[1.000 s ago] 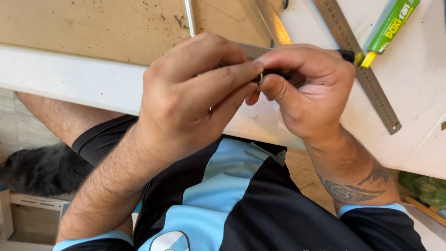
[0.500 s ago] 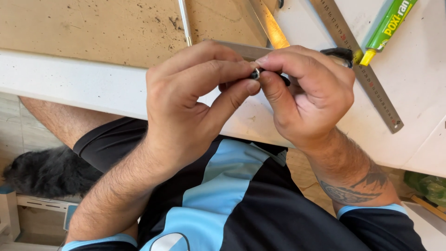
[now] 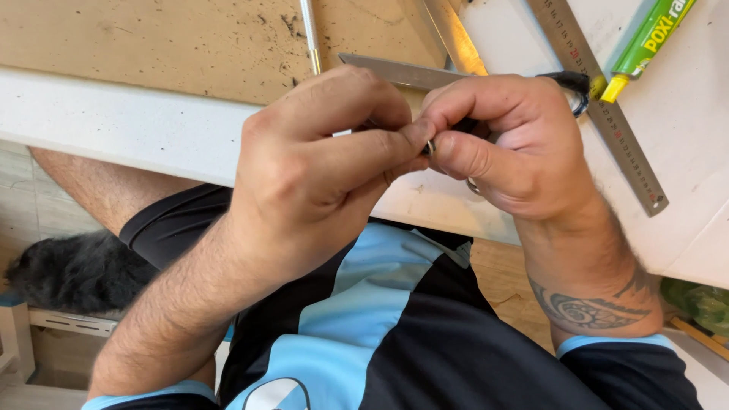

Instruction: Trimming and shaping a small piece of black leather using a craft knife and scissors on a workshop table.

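Both hands stay put: left hand and right hand pinch one small ring; its facing is hidden.

Short-sleeved jersey: black with light-blue panels. Flat metal ruler: silver-grey. Squeeze tube: green, yellow nozzle. Board on the bench: tan, dark-speckled. Bench edge: white.

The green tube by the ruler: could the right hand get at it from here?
Probably yes. The green tube lies uncovered on the bench past the ruler, near the right hand, but that hand is busy pinching a small metal piece.
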